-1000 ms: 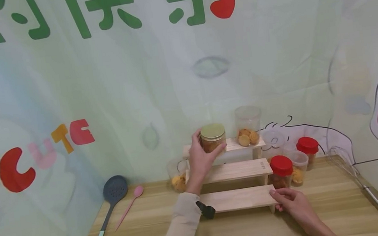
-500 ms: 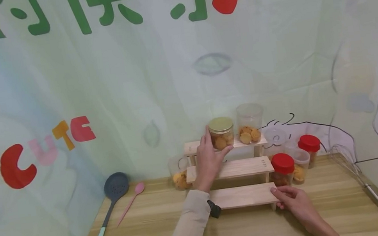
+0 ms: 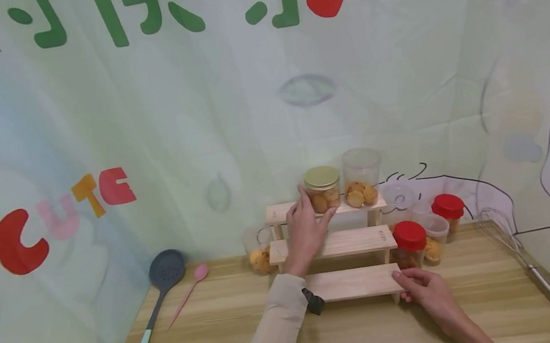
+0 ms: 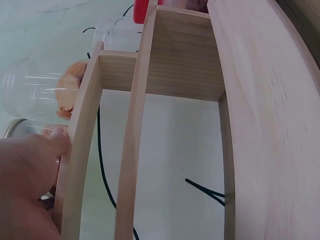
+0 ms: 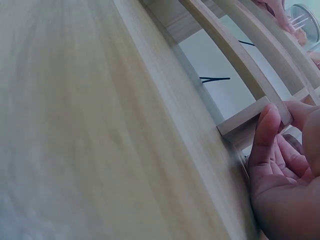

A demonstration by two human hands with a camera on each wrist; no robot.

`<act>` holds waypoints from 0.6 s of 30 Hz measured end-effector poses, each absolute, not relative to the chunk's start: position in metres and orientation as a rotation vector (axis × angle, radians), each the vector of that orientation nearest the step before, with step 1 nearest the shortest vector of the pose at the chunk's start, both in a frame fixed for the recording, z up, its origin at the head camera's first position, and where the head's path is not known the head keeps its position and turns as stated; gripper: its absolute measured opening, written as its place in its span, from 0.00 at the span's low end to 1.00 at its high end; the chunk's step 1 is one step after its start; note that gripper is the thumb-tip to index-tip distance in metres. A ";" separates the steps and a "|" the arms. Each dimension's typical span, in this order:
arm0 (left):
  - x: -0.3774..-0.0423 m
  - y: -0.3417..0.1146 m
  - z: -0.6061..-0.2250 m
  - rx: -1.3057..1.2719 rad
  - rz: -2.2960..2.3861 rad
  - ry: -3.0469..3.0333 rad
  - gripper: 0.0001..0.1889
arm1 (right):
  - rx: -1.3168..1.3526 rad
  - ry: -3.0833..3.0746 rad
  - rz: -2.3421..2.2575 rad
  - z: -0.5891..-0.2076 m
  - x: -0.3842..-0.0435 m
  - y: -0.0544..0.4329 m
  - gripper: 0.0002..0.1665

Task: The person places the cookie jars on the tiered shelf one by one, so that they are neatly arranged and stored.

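Observation:
A gold-lidded clear jar of cookies [image 3: 322, 191] stands upright on the top step of a three-tier wooden rack [image 3: 348, 241]. My left hand [image 3: 306, 236] holds this jar from the left and front, its thumb across the lower front. In the left wrist view, the left thumb [image 4: 59, 141] lies against the jar by the step's edge; the other fingers are partly hidden. Right of it on the same step is a taller clear jar [image 3: 362, 178], with cookies at its bottom. My right hand [image 3: 426, 293] pinches the right end of the lowest step between thumb and fingers.
Right of the rack stand red-lidded jars [image 3: 409, 238] and an open cookie tub [image 3: 435, 237]. A whisk [image 3: 529, 266] lies farther right. Left are another cookie jar [image 3: 259, 253], a pink spoon [image 3: 189, 293] and a slotted turner [image 3: 160, 306]. A printed curtain [image 3: 227, 114] hangs behind.
My left hand has moved the gold-lidded jar rightward and down onto the top step, close to the taller jar. The right hand stays on the lowest step.

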State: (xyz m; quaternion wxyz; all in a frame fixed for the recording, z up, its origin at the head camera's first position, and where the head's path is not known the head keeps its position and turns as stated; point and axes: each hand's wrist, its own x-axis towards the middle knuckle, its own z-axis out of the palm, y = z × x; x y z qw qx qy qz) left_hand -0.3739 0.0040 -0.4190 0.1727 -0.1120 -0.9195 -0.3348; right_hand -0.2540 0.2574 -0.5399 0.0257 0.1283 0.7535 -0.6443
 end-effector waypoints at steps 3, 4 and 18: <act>-0.374 0.003 -0.421 -0.325 -0.964 -2.596 0.55 | 0.409 2.327 -1.991 -0.539 -0.254 0.257 0.36; -0.374 0.003 -0.421 -0.329 -0.971 -2.591 0.55 | 0.418 2.326 -1.994 -0.540 -0.254 0.257 0.36; -0.369 -0.010 -0.422 -0.378 -1.187 -2.448 0.54 | 0.414 2.351 -1.989 -0.539 -0.254 0.257 0.36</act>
